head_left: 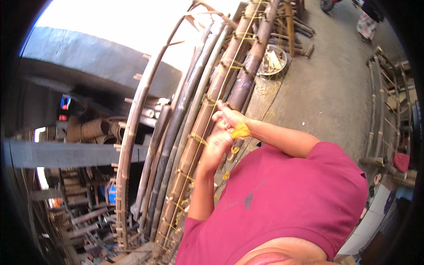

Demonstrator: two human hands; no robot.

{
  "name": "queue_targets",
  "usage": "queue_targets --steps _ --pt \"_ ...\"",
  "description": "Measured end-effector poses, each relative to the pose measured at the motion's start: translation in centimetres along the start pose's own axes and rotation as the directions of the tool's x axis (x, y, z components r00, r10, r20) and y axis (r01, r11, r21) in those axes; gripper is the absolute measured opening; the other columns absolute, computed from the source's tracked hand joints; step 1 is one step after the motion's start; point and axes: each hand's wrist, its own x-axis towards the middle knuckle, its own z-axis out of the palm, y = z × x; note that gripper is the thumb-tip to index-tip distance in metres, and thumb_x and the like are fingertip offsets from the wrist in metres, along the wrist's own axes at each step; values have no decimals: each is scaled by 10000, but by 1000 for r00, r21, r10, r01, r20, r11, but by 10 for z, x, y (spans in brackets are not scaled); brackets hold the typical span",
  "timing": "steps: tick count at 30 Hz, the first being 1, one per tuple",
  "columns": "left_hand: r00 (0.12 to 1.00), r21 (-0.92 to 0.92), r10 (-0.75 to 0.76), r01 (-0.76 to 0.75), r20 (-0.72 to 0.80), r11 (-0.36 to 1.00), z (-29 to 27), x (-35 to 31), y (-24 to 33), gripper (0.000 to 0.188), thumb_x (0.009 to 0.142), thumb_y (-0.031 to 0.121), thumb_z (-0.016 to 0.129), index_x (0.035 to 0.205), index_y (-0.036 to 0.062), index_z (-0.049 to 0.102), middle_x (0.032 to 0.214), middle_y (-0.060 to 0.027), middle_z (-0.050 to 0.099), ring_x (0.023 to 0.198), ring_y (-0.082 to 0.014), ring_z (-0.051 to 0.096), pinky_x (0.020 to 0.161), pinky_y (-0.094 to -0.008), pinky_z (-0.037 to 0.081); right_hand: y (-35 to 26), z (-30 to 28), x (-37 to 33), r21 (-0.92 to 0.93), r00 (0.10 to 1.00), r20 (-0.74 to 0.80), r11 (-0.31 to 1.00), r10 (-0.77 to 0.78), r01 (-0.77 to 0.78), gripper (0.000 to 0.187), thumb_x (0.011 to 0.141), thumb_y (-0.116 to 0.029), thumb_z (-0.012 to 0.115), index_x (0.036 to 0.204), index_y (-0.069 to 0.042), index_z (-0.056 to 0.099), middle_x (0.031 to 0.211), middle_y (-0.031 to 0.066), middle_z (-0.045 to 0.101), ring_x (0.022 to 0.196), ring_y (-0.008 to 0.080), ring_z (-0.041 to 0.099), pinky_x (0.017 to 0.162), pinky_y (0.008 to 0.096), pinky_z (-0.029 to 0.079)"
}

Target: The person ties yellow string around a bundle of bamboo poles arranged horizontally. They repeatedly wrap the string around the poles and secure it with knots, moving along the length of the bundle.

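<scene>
Two long brown bamboo poles point(217, 86) lie side by side in front of me, tied at intervals with thin yellow strips. A long yellow cord point(224, 84) runs lengthwise over the nearer-left pole. My right hand point(232, 117) is at this pole, its fingers curled together at the cord. Just below it, my left hand point(216, 148) is closed and somewhat blurred by motion. A bunched yellow strip point(240, 130) shows between the hands, against my right wrist. Both hands appear to grip the yellow strip, though the fingers partly hide where.
More dark poles point(176, 119) and a curved bamboo frame with pegs point(131, 132) stand to the left. A metal basin point(272, 61) of pale pieces sits on the floor beyond the poles. A bamboo rack point(374, 101) is at right; a person point(367, 24) is at the far right.
</scene>
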Motion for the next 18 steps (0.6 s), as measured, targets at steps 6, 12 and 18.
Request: queue_targets --steps 6,12,18 --pt "834 81 246 -237 -494 968 -25 40 -61 274 907 234 592 1019 -14 630 902 -43 626 804 -135 589 691 -313 498 -18 19 6 -843 828 529 -3 -185 538 546 976 -528 388 1325 -110 435 1224 189 471 1138 354 518 922 455 466" --pt "561 587 379 250 -736 770 -157 82 -1 358 954 168 512 1208 -83 533 1061 -228 543 862 -284 565 794 -384 467 -10 -11 13 -856 664 390 14 -638 516 542 846 -371 681 1233 -28 518 1202 217 468 1159 363 463 1000 426 406" --pt "547 768 545 373 -635 521 -147 78 0 396 920 291 575 1180 -6 606 1145 -247 596 1045 -381 556 937 -424 425 14 -101 27 -951 698 239 -16 -675 310 521 769 -274 735 1207 -74 536 1021 188 517 967 356 523 833 424 467"
